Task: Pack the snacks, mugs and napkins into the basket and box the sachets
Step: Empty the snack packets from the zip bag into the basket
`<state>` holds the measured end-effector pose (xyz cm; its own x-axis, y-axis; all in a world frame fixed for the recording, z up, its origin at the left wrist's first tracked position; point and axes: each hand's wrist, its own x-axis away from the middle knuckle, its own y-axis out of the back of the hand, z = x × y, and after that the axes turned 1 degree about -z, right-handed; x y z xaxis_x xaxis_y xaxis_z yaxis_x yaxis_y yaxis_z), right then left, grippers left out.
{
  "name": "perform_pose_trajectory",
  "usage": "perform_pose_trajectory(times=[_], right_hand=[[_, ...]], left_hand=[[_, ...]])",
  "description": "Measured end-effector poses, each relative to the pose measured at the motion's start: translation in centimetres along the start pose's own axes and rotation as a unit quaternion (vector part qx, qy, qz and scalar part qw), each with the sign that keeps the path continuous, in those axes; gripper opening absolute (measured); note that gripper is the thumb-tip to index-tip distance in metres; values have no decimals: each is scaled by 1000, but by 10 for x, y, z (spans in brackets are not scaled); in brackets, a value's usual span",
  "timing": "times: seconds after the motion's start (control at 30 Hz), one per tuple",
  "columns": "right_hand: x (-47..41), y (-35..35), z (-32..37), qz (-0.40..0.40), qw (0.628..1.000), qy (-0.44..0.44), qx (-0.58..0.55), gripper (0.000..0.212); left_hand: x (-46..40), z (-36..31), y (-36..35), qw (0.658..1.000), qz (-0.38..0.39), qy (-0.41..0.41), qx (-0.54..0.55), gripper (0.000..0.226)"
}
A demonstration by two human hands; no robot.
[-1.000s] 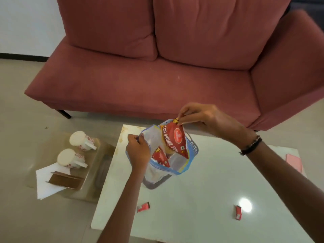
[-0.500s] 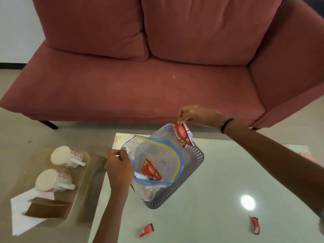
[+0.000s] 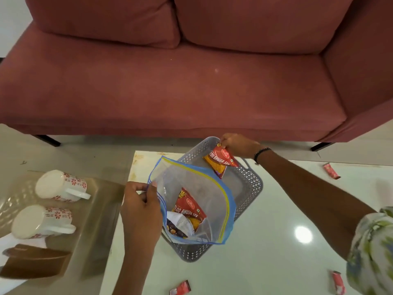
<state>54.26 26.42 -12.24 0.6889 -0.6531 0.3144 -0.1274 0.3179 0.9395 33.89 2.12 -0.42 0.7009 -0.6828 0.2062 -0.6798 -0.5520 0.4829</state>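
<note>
A grey perforated basket point(image 3: 248, 188) stands on the white table point(image 3: 265, 252). My left hand point(image 3: 141, 207) pinches the rim of a clear zip bag point(image 3: 212, 192) held open over the basket's near end. Inside the bag lie a red snack packet point(image 3: 189, 206) and a dark packet point(image 3: 177, 227). My right hand point(image 3: 234, 143) pinches the top corner of another red snack packet point(image 3: 221, 161), which hangs into the basket's far end. Two white floral mugs point(image 3: 57, 186) point(image 3: 40, 221) lie on a low glass table on the left, by a brown box point(image 3: 34, 262). Red sachets point(image 3: 180, 290) point(image 3: 337, 285) point(image 3: 330, 170) lie on the table.
A red sofa point(image 3: 191, 71) fills the back, close behind the table. White napkins point(image 3: 6, 241) lie under the box at the far left edge. A bright light glare point(image 3: 303, 234) shows on the table to the right of the basket.
My right hand has lifted the red packet out of the zip bag and carried it over to the basket's far end. My left hand has lowered the bag. The camera has moved closer.
</note>
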Motion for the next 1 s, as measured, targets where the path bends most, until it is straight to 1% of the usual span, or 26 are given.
perform_pose_trajectory(times=[0.1, 0.13, 0.17, 0.2, 0.23, 0.27, 0.3, 0.33, 0.37, 0.4, 0.43, 0.47, 0.5, 0.53, 0.57, 0.63, 0.7, 0.8, 0.87, 0.93, 1.0], right_hand=[[9, -11, 4, -11, 999, -25, -46, 37], [12, -9, 8, -29, 997, -38, -56, 36], [16, -5, 12, -65, 993, -61, -77, 35], [22, 2, 21, -117, 982, -87, -116, 35], [33, 12, 32, -184, 961, -113, -171, 33], [48, 27, 48, -258, 930, -125, -229, 28], [68, 45, 68, -322, 897, -118, -280, 21], [90, 64, 91, -352, 874, -102, -318, 15], [111, 81, 116, -349, 866, -84, -348, 10], [127, 93, 143, -316, 870, -69, -373, 8], [135, 98, 168, -258, 884, -57, -386, 8], [137, 97, 191, -181, 907, -49, -378, 9], [133, 90, 211, -98, 932, -50, -345, 12], [125, 81, 226, -23, 956, -51, -286, 15], [115, 68, 236, 39, 972, -52, -227, 19], [96, 36, 246, 118, 983, -51, -135, 25], [85, 6, 250, 178, 980, -59, -68, 31], [81, -20, 255, 207, 977, -55, 12, 35], [82, -25, 259, 199, 978, -51, 39, 31], [85, -24, 261, 175, 982, -62, 27, 27], [90, -17, 260, 129, 988, -86, -7, 23]], left_hand=[[2, -6, 2, 1000, 5, -21, -9, 24], [3, -8, 3, 999, 10, -29, -17, 23], [2, -9, 2, 999, 10, -32, -22, 22], [2, -9, 2, 999, 8, -32, -23, 20], [3, -8, 2, 999, 3, -30, -22, 17], [5, -6, 2, 999, -1, -27, -25, 16], [8, -4, 4, 999, -3, -24, -33, 14], [12, -3, 5, 999, -3, -20, -44, 11], [17, -1, 7, 998, -4, -15, -53, 9], [22, -1, 10, 998, -5, -11, -59, 8], [26, -1, 12, 998, -8, -10, -65, 8], [30, -2, 14, 997, -10, -10, -71, 9], [33, -2, 16, 997, -12, -11, -75, 9], [36, -2, 18, 997, -14, -11, -74, 9], [39, -2, 19, 997, -18, -15, -71, 9], [43, -2, 21, 997, -27, -28, -70, 9], [46, 0, 21, 997, -36, -34, -65, 9], [50, 2, 19, 997, -33, -39, -49, 12], [54, 4, 18, 998, -29, -38, -42, 16], [56, 7, 20, 998, -33, -37, -40, 17], [56, 11, 23, 998, -36, -39, -43, 15]])
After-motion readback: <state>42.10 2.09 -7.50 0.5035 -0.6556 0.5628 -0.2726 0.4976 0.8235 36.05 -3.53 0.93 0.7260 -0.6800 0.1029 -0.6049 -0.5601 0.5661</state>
